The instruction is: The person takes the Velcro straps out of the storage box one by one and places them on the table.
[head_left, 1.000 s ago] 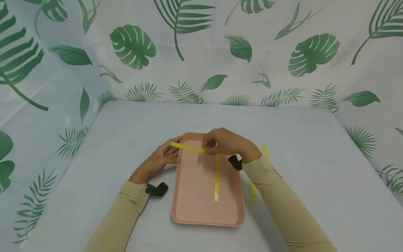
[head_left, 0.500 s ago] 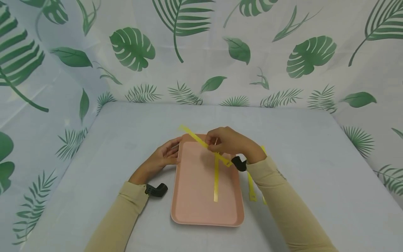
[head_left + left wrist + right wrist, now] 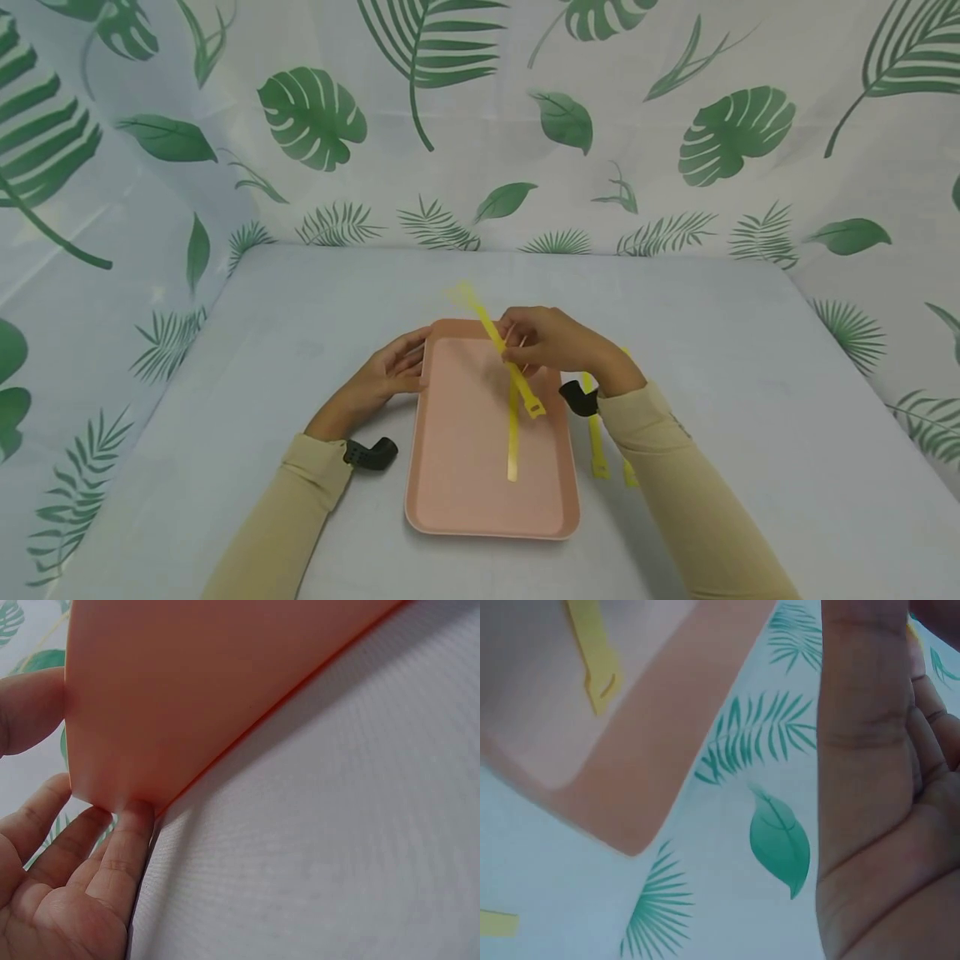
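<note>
In the head view, my right hand (image 3: pixel 558 337) pinches a yellow cable tie (image 3: pixel 527 394) between thumb and fingers above the pink tray (image 3: pixel 457 450). The tie slants, its slotted head low toward the right; its far end is blurred. A second yellow cable tie (image 3: pixel 513 446) lies lengthwise in the tray, and the right wrist view shows the slotted head of a tie (image 3: pixel 602 679) over the tray floor. My left hand (image 3: pixel 386 375) rests at the tray's left rim. In the left wrist view, fingertips and thumb of that hand (image 3: pixel 82 885) touch the tray's side (image 3: pixel 165 690).
Two more yellow cable ties, one nearer the tray (image 3: pixel 597 454) and one partly behind my right sleeve (image 3: pixel 630 477), lie on the white table (image 3: pixel 337 292). A leaf-printed cloth (image 3: pixel 450 167) stands behind and at the sides. Black wrist cameras (image 3: pixel 371 454) sit at both cuffs.
The held cable tie has turned from nearly level to a steep slant, its slotted head swinging down toward me. My right hand shifted slightly right. My left hand stayed at the tray's rim.
</note>
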A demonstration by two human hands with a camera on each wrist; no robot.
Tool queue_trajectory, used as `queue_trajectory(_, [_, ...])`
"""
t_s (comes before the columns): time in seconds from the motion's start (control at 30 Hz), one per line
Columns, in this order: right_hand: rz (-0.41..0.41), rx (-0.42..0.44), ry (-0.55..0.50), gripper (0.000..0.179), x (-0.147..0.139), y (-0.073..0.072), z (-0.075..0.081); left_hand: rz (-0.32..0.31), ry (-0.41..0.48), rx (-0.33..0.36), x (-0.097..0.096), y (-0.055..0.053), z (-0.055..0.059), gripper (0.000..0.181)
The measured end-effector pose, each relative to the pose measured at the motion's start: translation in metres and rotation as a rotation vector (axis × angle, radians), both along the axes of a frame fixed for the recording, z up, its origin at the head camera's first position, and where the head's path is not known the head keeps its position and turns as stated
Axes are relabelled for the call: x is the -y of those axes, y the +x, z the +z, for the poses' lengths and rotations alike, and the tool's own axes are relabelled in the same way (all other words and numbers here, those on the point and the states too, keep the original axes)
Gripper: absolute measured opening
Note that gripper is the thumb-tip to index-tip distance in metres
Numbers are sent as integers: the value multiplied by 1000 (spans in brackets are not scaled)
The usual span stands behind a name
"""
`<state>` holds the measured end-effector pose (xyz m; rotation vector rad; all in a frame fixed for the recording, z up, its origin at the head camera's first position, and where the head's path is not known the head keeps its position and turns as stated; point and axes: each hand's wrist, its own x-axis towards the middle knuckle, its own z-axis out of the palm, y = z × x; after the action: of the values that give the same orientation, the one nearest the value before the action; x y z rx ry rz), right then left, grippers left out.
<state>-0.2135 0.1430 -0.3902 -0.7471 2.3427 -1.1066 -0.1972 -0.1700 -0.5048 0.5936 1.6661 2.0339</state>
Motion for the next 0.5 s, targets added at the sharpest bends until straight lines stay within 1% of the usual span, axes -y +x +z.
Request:
queue_trajectory(0.2, [-39, 36, -51, 20, -6, 3, 0, -5, 7, -8, 0, 1, 1, 87])
queue_trajectory(0.5, [-57, 57, -112, 18, -19, 5, -4, -8, 8, -10, 0, 1, 0, 86])
